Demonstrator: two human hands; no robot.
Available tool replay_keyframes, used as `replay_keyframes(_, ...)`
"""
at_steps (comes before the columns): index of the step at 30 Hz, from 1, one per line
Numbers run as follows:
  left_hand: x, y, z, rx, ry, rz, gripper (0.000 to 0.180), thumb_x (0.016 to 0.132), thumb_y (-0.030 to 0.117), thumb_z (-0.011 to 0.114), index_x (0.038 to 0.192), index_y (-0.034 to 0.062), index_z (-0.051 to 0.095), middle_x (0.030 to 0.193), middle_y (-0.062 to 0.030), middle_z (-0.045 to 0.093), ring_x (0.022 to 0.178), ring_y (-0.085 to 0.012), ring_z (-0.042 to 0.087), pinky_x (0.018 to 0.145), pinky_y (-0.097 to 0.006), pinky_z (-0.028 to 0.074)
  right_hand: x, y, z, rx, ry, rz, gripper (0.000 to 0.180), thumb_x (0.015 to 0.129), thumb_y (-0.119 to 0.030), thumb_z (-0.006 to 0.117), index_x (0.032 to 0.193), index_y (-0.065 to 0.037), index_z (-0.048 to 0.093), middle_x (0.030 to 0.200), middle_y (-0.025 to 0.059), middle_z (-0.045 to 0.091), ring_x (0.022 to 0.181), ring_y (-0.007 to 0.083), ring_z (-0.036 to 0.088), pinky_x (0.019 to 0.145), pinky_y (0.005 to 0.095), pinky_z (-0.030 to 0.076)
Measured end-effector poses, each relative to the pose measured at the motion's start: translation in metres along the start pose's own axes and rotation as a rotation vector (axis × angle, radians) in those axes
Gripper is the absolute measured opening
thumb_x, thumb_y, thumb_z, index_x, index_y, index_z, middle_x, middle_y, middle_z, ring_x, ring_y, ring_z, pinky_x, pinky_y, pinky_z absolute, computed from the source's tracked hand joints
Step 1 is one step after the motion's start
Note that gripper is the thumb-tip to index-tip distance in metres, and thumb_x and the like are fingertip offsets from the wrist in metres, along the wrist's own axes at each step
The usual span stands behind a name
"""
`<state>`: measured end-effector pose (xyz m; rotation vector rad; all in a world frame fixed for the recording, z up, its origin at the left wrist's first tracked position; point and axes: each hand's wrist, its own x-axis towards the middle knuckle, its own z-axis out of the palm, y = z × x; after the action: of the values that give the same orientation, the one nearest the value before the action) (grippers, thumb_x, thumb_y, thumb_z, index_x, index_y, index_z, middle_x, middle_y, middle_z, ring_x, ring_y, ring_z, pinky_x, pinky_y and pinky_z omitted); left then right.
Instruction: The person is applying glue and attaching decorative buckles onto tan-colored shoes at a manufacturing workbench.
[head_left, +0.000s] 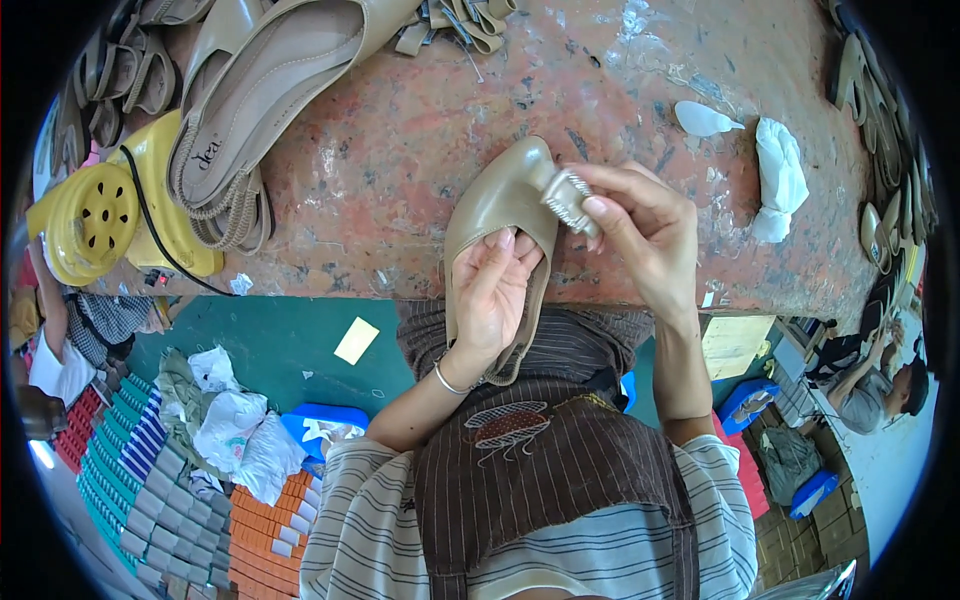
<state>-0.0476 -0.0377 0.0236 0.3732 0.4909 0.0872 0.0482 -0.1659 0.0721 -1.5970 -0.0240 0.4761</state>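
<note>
A beige pointed slingback shoe (478,212) rests at the near edge of the table, its toe pointing away from me. My left hand (488,305) grips it, fingers tucked into the opening and thumb over the upper. Beside the toe, my right hand (650,235) pinches a small pale beige piece with a ribbed edge (568,200) between thumb and fingers. This piece sits against or very close to the shoe's right side; contact is hard to tell. Part of the left fingers is hidden inside the shoe.
More beige shoes (275,75) are piled at the far left, by a yellow device (160,180) with a black cable. Beige strap pieces (465,22) lie at the far edge. Right of me are a pale teardrop-shaped thing (705,119) and a white wrapped bundle (780,180). Another person (880,400) is at far right.
</note>
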Motion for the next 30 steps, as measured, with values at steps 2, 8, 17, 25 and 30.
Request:
replay_keyframes(2,0.001,0.001,0.004,0.008,0.021,-0.018,0.019,0.097,0.007,0.048,0.107,-0.0045,0.06,0.109,-0.0127,0.062,0.108,-0.0251,0.057,0.101,-0.043,0.041,0.005,-0.004,0.005,-0.013,-0.072,0.121,0.015,0.083,0.001,0.065,0.098,0.001,0.07,0.083,0.0051,0.061,0.068,0.0095,0.06,0.059,0.0211,0.049)
replay_keyframes(8,-0.001,-0.002,-0.006,0.042,-0.061,0.006,0.031,0.098,0.009,0.043,0.125,-0.0049,0.048,0.125,-0.0167,0.054,0.12,-0.0302,0.052,0.105,-0.046,0.04,0.014,0.006,0.015,-0.307,-0.114,-0.162,0.019,0.076,0.004,0.068,0.092,-0.004,0.074,0.081,0.0057,0.062,0.073,0.0126,0.059,0.061,0.0245,0.047)
replay_keyframes(17,0.0,-0.002,-0.009,0.012,-0.062,-0.013,0.03,0.098,0.008,0.043,0.124,-0.0052,0.049,0.126,-0.0182,0.053,0.121,-0.0296,0.05,0.105,-0.046,0.039,0.015,0.015,0.02,-0.411,-0.037,-0.239,0.019,0.074,0.004,0.07,0.091,-0.005,0.074,0.077,0.0063,0.06,0.067,0.0143,0.059,0.059,0.0252,0.048)
replay_keyframes(25,0.004,-0.001,0.01,0.172,0.143,-0.018,0.023,0.098,0.013,0.05,0.114,0.0004,0.058,0.117,-0.0143,0.061,0.11,-0.0225,0.059,0.097,-0.039,0.046,0.011,0.024,0.027,-0.471,0.008,-0.366,0.021,0.073,0.004,0.071,0.093,-0.002,0.069,0.078,0.0075,0.058,0.064,0.0137,0.058,0.052,0.0247,0.046)
replay_keyframes(30,0.004,0.006,0.031,0.154,0.278,-0.014,0.017,0.095,0.012,0.057,0.101,-0.0022,0.064,0.1,-0.0092,0.067,0.088,-0.013,0.064,0.079,-0.029,0.054,-0.006,0.031,0.022,-0.158,0.13,-0.112,0.024,0.078,0.002,0.069,0.101,-0.002,0.062,0.081,0.0026,0.058,0.065,0.008,0.051,0.056,0.0225,0.044)
